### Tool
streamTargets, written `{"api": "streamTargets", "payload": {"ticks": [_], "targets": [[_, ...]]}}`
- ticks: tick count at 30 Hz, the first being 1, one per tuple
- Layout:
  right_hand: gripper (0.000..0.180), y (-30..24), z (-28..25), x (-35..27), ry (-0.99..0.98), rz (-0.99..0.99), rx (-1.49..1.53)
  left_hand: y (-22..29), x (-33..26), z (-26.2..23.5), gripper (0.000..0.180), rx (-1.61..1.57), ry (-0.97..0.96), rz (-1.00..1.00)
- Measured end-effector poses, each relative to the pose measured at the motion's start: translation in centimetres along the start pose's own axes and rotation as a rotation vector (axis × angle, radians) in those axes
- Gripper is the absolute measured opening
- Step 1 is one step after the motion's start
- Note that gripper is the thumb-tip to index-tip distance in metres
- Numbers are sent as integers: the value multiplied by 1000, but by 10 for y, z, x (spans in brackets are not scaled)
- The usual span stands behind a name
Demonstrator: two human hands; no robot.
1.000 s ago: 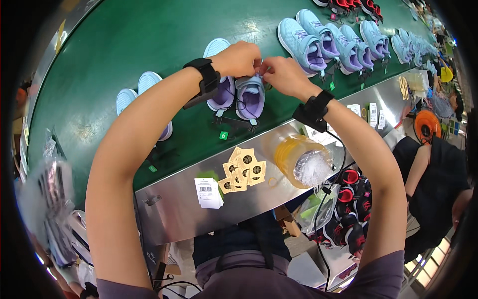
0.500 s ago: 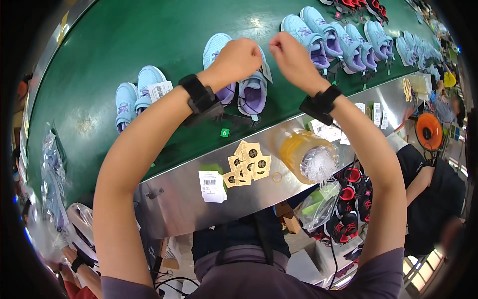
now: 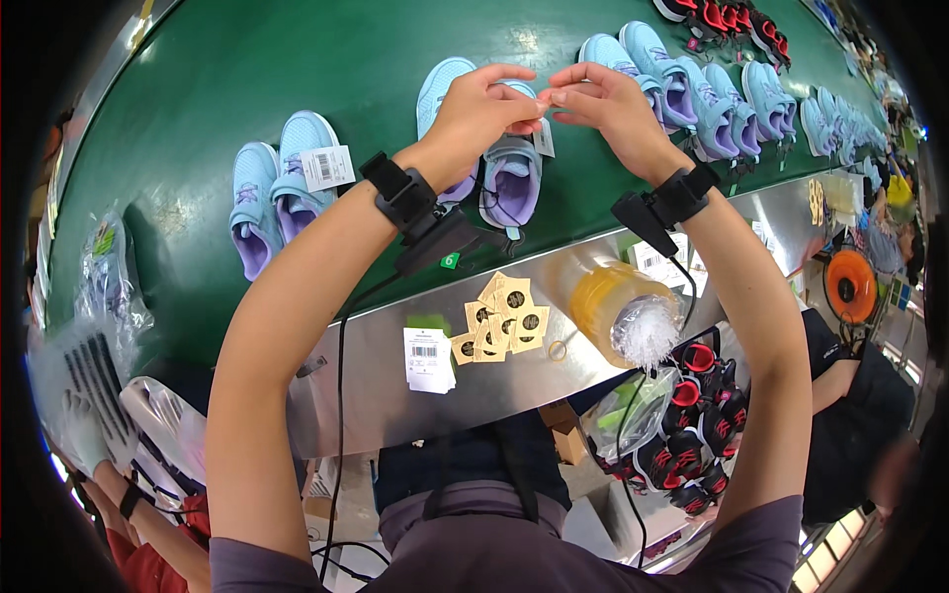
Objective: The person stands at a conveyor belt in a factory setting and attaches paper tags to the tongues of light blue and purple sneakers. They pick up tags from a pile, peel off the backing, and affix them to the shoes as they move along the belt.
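My left hand [image 3: 489, 107] and my right hand [image 3: 608, 102] meet at the fingertips above a pair of light-blue sneakers with lilac linings. Fingers of both hands are bent into a pinch; whatever is between them is too small to make out. Below my left hand, the left sneaker [image 3: 442, 84] is partly covered by that hand. The right sneaker [image 3: 511, 183] shows its lilac opening, and a white hang tag [image 3: 544, 137] hangs beside it under the fingertips. Black straps with small devices sit on both my wrists.
Blue sneakers [image 3: 259, 203] with a barcode tag [image 3: 327, 168] stand left on the green belt [image 3: 376, 40]; more pairs line the right. On the metal ledge [image 3: 381, 415] lie white tags [image 3: 427, 361], tan cards [image 3: 502, 321] and a tub of white fasteners [image 3: 618, 306]. A co-worker's gloved hand [image 3: 84, 430] handles plastic, lower left.
My hands, closed into fists and held apart before, have come together at the fingertips with the fingers loosened. At lower left, the co-worker's gloved hand and plastic have shifted.
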State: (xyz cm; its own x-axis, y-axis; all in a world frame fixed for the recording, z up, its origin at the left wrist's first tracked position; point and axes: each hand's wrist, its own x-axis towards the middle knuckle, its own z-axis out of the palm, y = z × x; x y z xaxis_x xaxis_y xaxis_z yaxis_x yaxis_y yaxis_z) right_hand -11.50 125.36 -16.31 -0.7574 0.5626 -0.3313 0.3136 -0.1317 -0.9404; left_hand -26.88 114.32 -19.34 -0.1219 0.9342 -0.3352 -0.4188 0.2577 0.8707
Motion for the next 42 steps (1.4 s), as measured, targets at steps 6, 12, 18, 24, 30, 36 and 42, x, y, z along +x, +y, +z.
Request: {"api": "streamTargets", "payload": {"ticks": [6, 12, 18, 24, 30, 36, 42], "targets": [[26, -3, 9, 1, 36, 31, 23, 0, 2, -5, 53, 27, -17, -38], [26, -2, 17, 3, 77, -116, -221, -1, -1, -10, 54, 73, -20, -24], [26, 16, 17, 7, 52, -133, -434, -4, -5, -9, 53, 72, -46, -26], [19, -35, -3, -48, 65, -132, -704, 19, -59, 1, 52, 410, 113, 136], [17, -124, 6, -256, 141, 185, -778, -2, -187, -10, 45, 417, 219, -322], [17, -28, 126, -252, -375, 358, -280, -95, -255, -24, 30, 989, 482, -337], [37, 105, 160, -198, 380, -77, -958, -120, -260, -20, 17, 652, 583, -261]]}}
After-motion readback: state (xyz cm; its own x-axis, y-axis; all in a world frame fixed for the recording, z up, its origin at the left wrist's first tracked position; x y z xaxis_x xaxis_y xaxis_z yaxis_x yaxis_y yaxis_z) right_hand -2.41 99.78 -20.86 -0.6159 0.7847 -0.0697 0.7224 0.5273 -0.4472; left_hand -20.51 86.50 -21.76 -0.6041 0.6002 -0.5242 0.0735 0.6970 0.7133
